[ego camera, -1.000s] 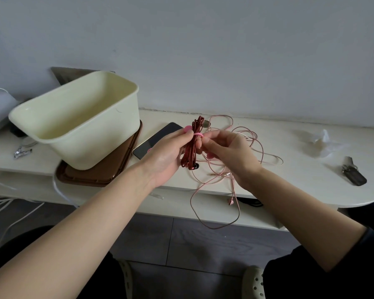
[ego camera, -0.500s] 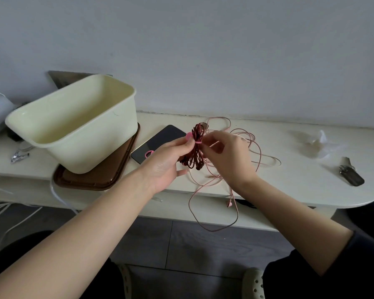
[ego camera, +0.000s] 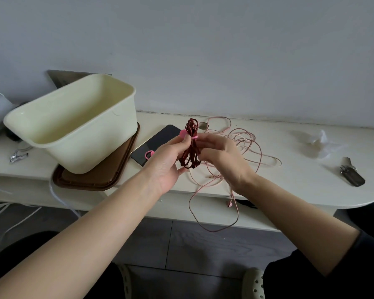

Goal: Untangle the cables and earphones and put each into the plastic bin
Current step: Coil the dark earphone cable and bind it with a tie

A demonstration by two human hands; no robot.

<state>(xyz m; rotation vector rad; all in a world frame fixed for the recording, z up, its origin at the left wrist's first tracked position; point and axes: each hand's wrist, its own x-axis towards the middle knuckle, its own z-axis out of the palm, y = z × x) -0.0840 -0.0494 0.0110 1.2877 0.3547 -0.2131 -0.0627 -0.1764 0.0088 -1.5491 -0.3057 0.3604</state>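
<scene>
Red cable bundle (ego camera: pixel 191 147) pinched between left hand (ego camera: pixel 167 162) and right hand (ego camera: pixel 221 157) fingers, right fingertips partly hidden.

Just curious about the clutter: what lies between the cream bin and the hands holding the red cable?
A dark phone with a small pink loop resting on it, plain in the head view.

Behind your right hand (ego camera: pixel 222 156) a plain pale grey wall (ego camera: pixel 225 50) meets the cream desk (ego camera: pixel 289 186), rounded off to its right; beneath it, grey floor tiles (ego camera: pixel 203 244).
</scene>
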